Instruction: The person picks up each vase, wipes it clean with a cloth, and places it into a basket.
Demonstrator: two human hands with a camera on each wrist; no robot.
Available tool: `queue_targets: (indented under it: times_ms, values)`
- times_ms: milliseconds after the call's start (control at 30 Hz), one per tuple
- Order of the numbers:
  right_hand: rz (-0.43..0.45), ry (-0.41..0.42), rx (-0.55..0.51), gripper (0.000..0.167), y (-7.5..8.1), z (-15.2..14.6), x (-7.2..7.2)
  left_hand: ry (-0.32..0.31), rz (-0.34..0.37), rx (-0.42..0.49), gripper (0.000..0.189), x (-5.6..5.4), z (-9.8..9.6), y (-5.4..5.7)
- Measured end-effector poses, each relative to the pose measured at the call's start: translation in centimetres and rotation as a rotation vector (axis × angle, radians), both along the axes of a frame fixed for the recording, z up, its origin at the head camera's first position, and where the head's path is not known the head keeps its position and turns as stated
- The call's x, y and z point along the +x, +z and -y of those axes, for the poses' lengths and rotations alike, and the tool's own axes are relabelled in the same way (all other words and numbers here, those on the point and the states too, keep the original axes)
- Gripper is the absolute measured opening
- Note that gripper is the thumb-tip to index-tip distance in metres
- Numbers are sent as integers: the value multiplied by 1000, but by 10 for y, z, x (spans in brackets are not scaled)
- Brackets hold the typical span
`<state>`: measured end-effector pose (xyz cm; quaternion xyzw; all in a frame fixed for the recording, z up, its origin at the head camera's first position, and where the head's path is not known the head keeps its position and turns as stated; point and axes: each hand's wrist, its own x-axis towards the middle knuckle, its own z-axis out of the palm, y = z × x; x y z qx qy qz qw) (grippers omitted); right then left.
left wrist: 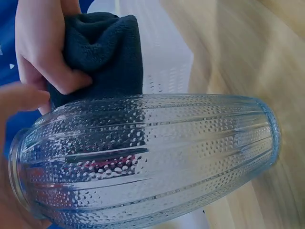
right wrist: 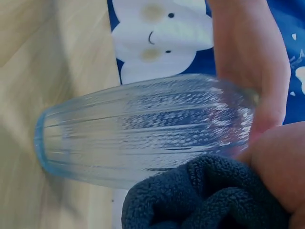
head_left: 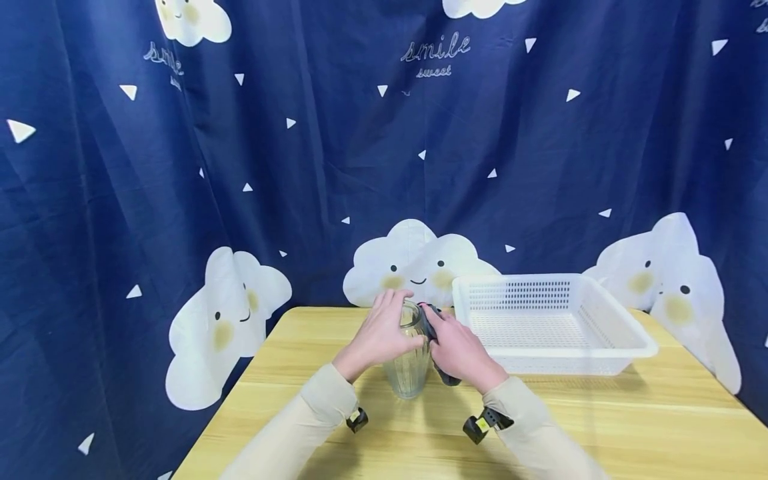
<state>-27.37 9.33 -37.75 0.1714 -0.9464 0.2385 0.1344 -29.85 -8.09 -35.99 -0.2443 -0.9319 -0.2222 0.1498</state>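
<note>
A clear ribbed glass vase (head_left: 408,375) with a dimpled surface stands upright on the wooden table. Near its rim, my left hand (head_left: 381,333) grips it, the thumb and fingers spread around the upper part. My right hand (head_left: 461,352) holds a folded dark grey-blue towel (left wrist: 102,57) against the vase's right side. In the right wrist view, the bunched towel (right wrist: 205,195) lies along the glass (right wrist: 143,129), just below the left hand (right wrist: 252,62). Part of the vase's mouth is hidden behind the left fingers.
A white perforated plastic basket (head_left: 576,355) sits at the back right of the table (head_left: 270,380), close behind the right hand. A dark blue curtain (head_left: 360,167) with clouds hangs behind the table's far edge.
</note>
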Motion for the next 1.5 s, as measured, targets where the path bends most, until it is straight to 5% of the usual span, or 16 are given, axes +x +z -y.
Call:
queue_targets:
  times_ms: [200, 367, 533, 767, 1133, 1300, 1500]
  values:
    - [109, 3, -26, 65, -31, 0, -6, 69, -54, -61, 80, 0, -1, -2]
    - [216, 29, 18, 59, -64, 1, -6, 83, -14, -2, 84, 4, -5, -2]
    - [221, 24, 49, 59, -73, -1, -4, 126, 17, 42, 87, 6, -8, -1]
    - [253, 21, -25, 61, -62, -6, 9, 157, -52, -22, 83, 11, -8, 5]
    - [-69, -35, -42, 72, -18, -8, 34, 20, 80, -16, 86, 13, -5, 14]
    - [-233, -12, -40, 74, -2, -6, 33, -40, 47, -11, 84, 11, -5, 10]
    - [-158, 5, 8, 70, 4, -4, 17, -72, 39, 46, 69, 8, -4, 5]
